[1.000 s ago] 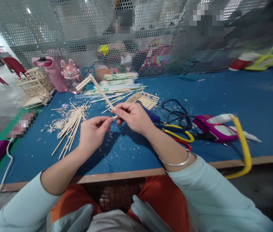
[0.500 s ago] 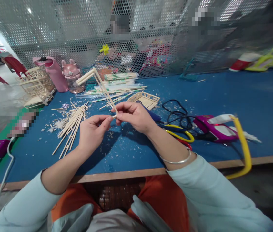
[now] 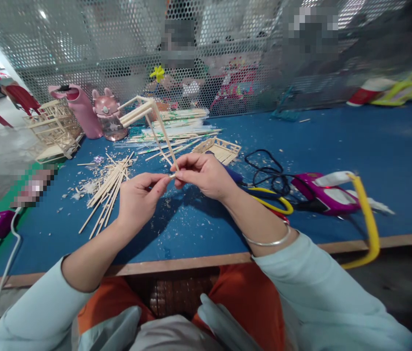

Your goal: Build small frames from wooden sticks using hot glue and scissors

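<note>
A light wooden stick frame (image 3: 160, 127) rises above the table, its lower end between my two hands. My left hand (image 3: 142, 195) pinches that end with thumb and forefinger. Close beside it, my right hand (image 3: 202, 175) grips the same end, fingers curled. Left of my hands a loose pile of thin wooden sticks (image 3: 109, 192) lies among shavings. A small wooden tray-like piece (image 3: 220, 150) rests just beyond my right hand.
Scissors with yellow handles (image 3: 282, 204) and a purple glue gun (image 3: 326, 195) lie right. Bundled sticks (image 3: 184, 115), a pink bottle (image 3: 82, 112), a pink jar (image 3: 109, 117) and a wooden model (image 3: 54, 129) stand behind. Metal mesh (image 3: 235, 53) borders the back.
The stick frame has turned in my fingers, so its separate sides now show spread apart. Both hands have stayed almost in place.
</note>
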`<state>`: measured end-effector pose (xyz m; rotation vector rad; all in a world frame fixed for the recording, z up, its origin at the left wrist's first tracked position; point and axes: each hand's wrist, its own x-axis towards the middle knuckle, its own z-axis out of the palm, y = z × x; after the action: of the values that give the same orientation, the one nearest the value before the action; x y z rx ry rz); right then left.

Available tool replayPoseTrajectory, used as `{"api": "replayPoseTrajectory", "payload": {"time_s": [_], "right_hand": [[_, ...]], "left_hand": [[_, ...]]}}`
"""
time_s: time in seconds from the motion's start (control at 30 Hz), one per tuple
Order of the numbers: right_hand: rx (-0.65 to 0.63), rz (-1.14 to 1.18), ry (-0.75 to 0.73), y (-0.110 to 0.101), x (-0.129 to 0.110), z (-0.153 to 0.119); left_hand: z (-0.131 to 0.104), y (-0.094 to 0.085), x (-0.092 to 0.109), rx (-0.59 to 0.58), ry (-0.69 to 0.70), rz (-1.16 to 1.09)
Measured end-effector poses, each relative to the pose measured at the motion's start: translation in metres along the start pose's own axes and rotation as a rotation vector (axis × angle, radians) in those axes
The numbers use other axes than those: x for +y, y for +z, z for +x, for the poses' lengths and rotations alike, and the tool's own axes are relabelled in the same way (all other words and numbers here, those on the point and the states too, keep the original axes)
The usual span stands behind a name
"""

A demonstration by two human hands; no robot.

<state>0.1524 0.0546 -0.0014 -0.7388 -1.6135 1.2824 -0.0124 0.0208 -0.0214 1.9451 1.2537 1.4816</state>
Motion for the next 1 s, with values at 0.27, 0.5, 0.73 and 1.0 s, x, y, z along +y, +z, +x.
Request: {"api": "replayPoseTrajectory", "payload": {"time_s": [0.27, 0.5, 0.73, 1.0], "right_hand": [[-0.059, 0.214, 0.063, -0.001, 0.003, 0.002], [-0.040, 0.269, 0.097, 0.004, 0.009, 0.004], [-0.012, 0.155, 0.080, 0.007, 0.006, 0.003], [0.055, 0.027, -0.026, 0.009, 0.008, 0.002]], "left_hand": [[0.001, 0.003, -0.004, 0.061, -0.210, -0.294], [0.001, 0.005, 0.000, 0.101, -0.228, -0.460], [0.003, 0.006, -0.001, 0.094, -0.294, -0.508], [0.003, 0.007, -0.003, 0.086, -0.270, -0.428]]}}
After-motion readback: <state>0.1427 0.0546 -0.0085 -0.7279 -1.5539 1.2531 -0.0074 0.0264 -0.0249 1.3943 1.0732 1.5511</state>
